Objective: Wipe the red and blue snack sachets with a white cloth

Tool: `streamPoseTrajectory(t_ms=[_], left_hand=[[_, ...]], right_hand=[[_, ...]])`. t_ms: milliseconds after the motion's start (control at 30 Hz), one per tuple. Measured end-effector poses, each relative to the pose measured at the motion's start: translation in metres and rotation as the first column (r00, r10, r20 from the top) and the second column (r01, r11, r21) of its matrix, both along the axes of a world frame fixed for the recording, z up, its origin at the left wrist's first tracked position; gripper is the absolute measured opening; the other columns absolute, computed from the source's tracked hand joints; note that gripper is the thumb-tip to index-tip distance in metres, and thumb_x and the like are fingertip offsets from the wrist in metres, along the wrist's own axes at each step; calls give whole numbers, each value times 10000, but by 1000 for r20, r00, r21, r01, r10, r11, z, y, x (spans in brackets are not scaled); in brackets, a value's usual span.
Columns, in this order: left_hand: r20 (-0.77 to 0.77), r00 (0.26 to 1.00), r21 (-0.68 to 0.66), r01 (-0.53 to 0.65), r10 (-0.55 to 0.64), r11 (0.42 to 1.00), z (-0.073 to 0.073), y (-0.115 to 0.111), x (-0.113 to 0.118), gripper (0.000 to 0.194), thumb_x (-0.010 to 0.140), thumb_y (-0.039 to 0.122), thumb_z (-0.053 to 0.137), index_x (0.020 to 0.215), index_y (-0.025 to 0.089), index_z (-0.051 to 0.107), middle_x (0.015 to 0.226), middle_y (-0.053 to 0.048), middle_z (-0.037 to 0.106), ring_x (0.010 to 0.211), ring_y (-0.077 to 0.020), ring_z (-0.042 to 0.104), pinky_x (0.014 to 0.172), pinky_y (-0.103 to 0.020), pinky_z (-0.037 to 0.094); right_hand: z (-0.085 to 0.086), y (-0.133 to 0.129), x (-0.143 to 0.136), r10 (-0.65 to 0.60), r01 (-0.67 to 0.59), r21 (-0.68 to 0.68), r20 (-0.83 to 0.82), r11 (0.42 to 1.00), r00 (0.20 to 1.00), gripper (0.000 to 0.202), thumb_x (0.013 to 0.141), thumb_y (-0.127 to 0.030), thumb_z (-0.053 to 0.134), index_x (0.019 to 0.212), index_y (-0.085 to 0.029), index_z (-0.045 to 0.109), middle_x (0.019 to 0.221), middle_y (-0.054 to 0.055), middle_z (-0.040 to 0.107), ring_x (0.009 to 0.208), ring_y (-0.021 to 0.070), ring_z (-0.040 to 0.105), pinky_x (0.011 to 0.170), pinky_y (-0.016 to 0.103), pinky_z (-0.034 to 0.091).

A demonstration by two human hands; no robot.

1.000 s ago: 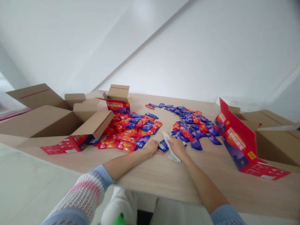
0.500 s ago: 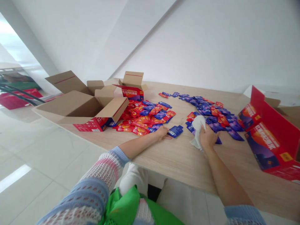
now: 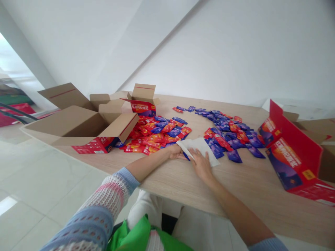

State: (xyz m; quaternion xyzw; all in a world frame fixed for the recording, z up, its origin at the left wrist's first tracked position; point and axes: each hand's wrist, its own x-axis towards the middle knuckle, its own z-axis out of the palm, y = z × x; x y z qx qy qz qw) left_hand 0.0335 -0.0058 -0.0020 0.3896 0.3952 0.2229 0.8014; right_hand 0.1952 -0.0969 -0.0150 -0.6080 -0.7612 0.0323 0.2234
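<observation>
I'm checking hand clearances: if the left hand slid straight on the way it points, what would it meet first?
For the left hand, most likely the blue packet, partly under the white cloth; whether they touch is unclear.

Seeing a white wall point(image 3: 243, 52) rising behind the wooden table point(image 3: 167, 190), a diagonal edge point(image 3: 162, 45) running down it; glossy pale floor tiles point(image 3: 65, 184) spreading left of the table, catching a bright reflection point(image 3: 7, 205); farther left of the table, a blurred red object point(image 3: 17, 112) lying below a green object point(image 3: 13, 100).
</observation>
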Motion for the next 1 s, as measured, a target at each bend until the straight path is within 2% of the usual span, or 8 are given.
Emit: streamPoseTrajectory(t_ms=[67,167,333,500,600,700,867,1000], left_hand=[[41,998,13,40,-40,999,-2,1,-1,277,763,-17,581,1016,91,611,817,-86,716,737,-177,704,732,-319,581],[99,992,8,82,-82,997,-3,2,-2,310,758,-58,530,1027,78,603,882,-102,713,810,-191,702,788,-345,566],[40,996,-67,82,-79,994,-5,4,1,244,814,-37,462,993,38,609,942,-134,700,862,-185,693,833,-321,546],[38,999,-112,23,-19,993,-5,6,4,305,851,-13,366,1067,-2,582,964,-164,693,893,-207,688,861,-368,535],[39,999,-142,15,-10,990,-3,7,4,303,857,27,384,1086,-12,579,969,-174,692,910,-221,685,850,-364,541],[35,999,-153,6,0,988,0,6,5,285,848,67,438,1078,-4,589,986,-179,690,915,-221,682,841,-354,546],[28,999,-89,-16,19,996,3,-1,7,346,727,-86,459,1017,24,611,960,-139,695,859,-185,689,819,-309,557],[20,999,-59,-44,46,997,1,-4,6,395,659,-158,449,953,39,625,914,-115,697,838,-176,688,803,-303,571]], right_hand=[[-2,4,1,37,-37,-24,36,999,999,435,977,-406,323,1370,-285,465,1404,58,477,1350,263,335,1096,551,137],[-1,17,18,-10,14,-62,65,998,998,434,969,-442,336,1343,-293,501,1393,50,490,1356,283,320,1076,561,197],[-4,35,53,-174,184,-74,126,980,977,381,958,-376,400,1287,-278,566,1345,73,538,1328,306,364,1073,588,178],[-5,41,64,-323,335,-74,135,939,937,376,964,-345,387,1256,-234,596,1294,141,571,1210,277,508,1088,566,128],[-2,41,66,-380,384,-56,64,922,923,399,968,-360,365,1245,-207,607,1227,152,614,1114,267,576,1090,547,136],[6,39,72,-434,436,19,-66,900,898,470,970,-400,315,1245,-155,607,1129,163,659,1077,280,588,1067,501,231],[22,33,81,-502,541,99,-267,835,823,612,960,-487,238,1232,-74,598,1041,215,671,972,317,619,850,399,437],[19,26,66,-376,417,93,-288,904,880,635,961,-500,209,1229,-73,595,1046,206,675,977,309,623,812,368,453]])
